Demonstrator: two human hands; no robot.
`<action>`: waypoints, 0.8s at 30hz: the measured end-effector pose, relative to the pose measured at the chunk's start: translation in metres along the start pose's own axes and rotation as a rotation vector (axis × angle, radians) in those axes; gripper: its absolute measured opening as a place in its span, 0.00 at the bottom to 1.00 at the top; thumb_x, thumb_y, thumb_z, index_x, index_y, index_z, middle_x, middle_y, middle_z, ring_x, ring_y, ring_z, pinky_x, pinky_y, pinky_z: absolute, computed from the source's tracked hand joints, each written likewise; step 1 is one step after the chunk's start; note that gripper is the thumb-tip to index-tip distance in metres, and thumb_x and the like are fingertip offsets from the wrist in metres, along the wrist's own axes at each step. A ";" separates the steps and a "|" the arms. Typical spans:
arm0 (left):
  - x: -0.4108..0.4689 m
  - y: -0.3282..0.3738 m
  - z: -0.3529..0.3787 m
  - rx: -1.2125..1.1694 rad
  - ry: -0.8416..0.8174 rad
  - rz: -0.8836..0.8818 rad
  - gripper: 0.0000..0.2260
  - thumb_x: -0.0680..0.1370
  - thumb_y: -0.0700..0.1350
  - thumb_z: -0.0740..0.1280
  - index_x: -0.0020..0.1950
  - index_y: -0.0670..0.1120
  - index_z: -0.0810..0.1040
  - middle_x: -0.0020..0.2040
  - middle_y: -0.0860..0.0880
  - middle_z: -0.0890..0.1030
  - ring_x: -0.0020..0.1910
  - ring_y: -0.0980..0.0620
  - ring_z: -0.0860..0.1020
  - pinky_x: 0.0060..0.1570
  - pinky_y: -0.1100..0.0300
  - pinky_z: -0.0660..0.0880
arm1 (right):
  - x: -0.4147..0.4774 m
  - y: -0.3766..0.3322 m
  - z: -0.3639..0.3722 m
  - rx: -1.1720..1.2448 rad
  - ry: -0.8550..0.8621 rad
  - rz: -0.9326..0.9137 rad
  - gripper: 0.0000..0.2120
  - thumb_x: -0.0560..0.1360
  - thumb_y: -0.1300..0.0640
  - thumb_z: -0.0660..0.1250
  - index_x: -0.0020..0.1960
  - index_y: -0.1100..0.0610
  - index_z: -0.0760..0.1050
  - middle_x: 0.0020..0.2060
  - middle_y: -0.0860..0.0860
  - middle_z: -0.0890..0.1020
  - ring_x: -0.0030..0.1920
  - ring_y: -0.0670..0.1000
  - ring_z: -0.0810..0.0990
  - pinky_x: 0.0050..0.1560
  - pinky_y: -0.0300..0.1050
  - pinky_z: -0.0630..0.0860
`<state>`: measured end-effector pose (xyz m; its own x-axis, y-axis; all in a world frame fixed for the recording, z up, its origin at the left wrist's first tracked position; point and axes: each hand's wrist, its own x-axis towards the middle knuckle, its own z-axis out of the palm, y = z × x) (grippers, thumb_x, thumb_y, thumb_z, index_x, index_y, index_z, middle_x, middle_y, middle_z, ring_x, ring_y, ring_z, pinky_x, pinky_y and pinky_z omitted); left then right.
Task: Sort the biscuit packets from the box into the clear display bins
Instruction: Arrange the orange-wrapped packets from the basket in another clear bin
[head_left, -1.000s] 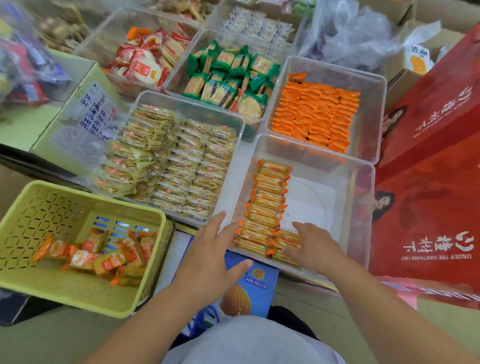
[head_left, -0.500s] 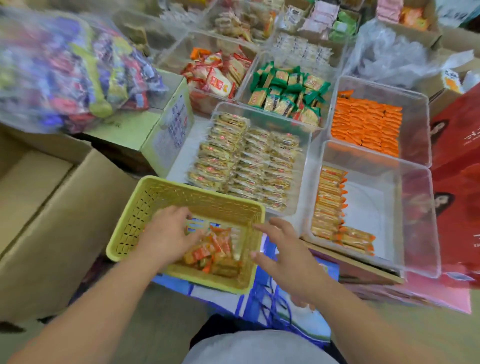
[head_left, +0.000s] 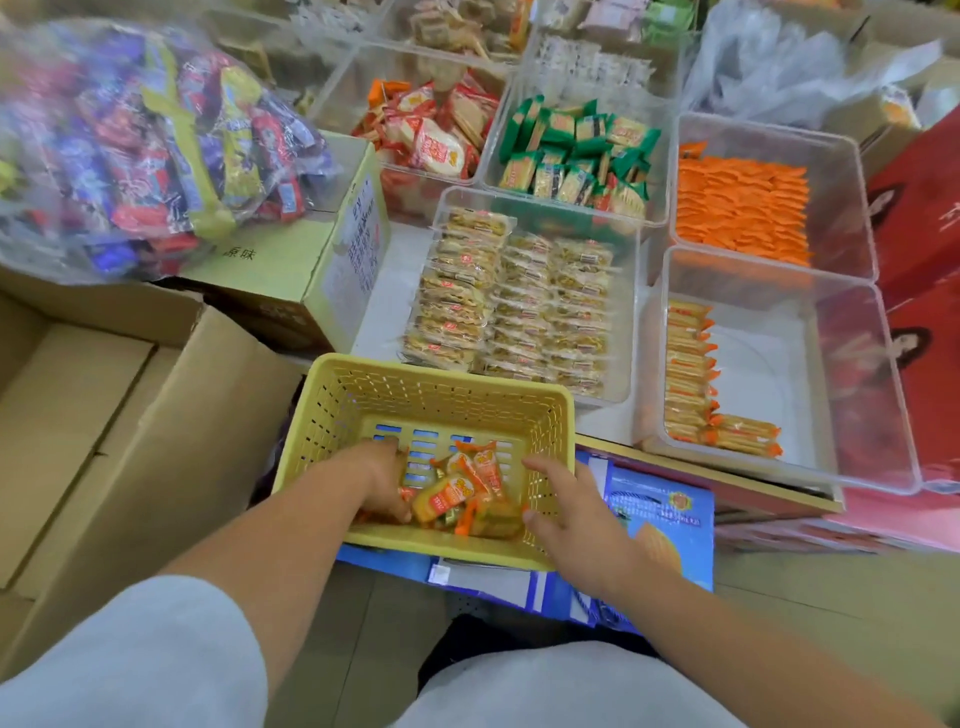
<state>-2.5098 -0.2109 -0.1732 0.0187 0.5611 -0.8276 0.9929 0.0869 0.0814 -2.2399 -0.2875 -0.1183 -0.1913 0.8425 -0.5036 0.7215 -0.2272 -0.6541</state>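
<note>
Your left hand is down inside the yellow perforated plastic basket, with its fingers curled into the left edge of the loose orange-wrapped biscuit packets. The fingertips are buried, so I cannot tell whether they have closed on a packet. Your right hand lies open across the basket's right wall, fingers straight, with the thumb just beside the pile.

The packets lie jumbled in the near right corner of the basket, between your two hands, tilted at different angles with no shared axis.

The matching stock is the neat row of orange-ended packets along the left wall of the near right clear plastic bin. That bin sits on the counter to the right of the basket and a little farther away. Each packet in the row lies with its long axis left to right, and the row runs from near to far. Your right hand is the nearer one to the bin. Whatever you lift will likely need turning to left-right before it goes beside that row.
</note>
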 end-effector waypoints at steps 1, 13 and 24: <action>0.003 -0.001 0.000 -0.013 -0.001 0.012 0.52 0.66 0.59 0.82 0.82 0.53 0.57 0.74 0.47 0.73 0.67 0.42 0.76 0.63 0.48 0.77 | 0.000 0.000 0.001 0.004 0.001 0.000 0.25 0.82 0.53 0.64 0.74 0.35 0.61 0.63 0.47 0.65 0.43 0.45 0.77 0.38 0.32 0.76; 0.019 0.002 0.012 -0.078 -0.027 0.124 0.29 0.66 0.51 0.83 0.60 0.58 0.70 0.58 0.50 0.75 0.51 0.49 0.77 0.47 0.55 0.76 | -0.003 0.001 -0.001 -0.005 -0.032 -0.001 0.24 0.83 0.53 0.63 0.75 0.38 0.61 0.63 0.49 0.66 0.49 0.45 0.76 0.40 0.28 0.69; 0.008 0.003 0.004 -0.202 -0.032 0.172 0.19 0.74 0.48 0.78 0.59 0.57 0.73 0.54 0.53 0.73 0.44 0.51 0.80 0.36 0.57 0.77 | -0.002 -0.003 -0.005 -0.005 -0.059 0.019 0.25 0.83 0.51 0.64 0.76 0.38 0.60 0.64 0.48 0.65 0.55 0.46 0.73 0.43 0.24 0.65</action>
<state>-2.5063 -0.2098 -0.1816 0.1923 0.5553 -0.8091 0.9313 0.1566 0.3288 -2.2387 -0.2863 -0.1120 -0.2166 0.8079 -0.5481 0.7288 -0.2397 -0.6414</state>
